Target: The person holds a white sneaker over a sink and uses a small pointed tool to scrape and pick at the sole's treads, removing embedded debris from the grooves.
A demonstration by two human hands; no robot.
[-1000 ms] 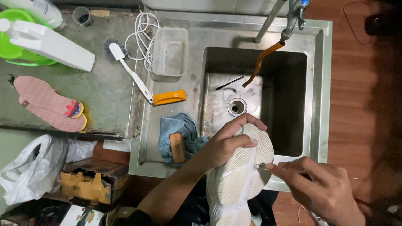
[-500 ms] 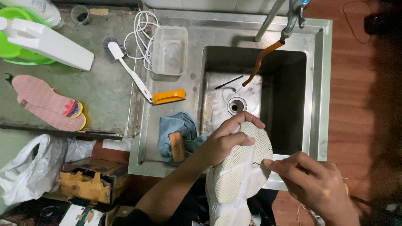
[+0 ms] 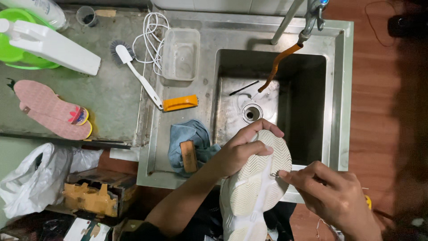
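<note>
We see the stainless steel sink [image 3: 339,89] first, its basin below our hands. Over its front rim we hold 1 white sneaker with a cream zigzag rubber sole [image 3: 256,187], sole up. Our left hand [image 3: 238,151] clamps around its toe end. Our right hand [image 3: 332,198] pinches 1 thin metal hook tool [image 3: 274,175], tip touching the sole's tread.

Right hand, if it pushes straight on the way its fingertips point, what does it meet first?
The right hand points left, its thin metal pick already at the white shoe sole; it likely meets that first.
</note>
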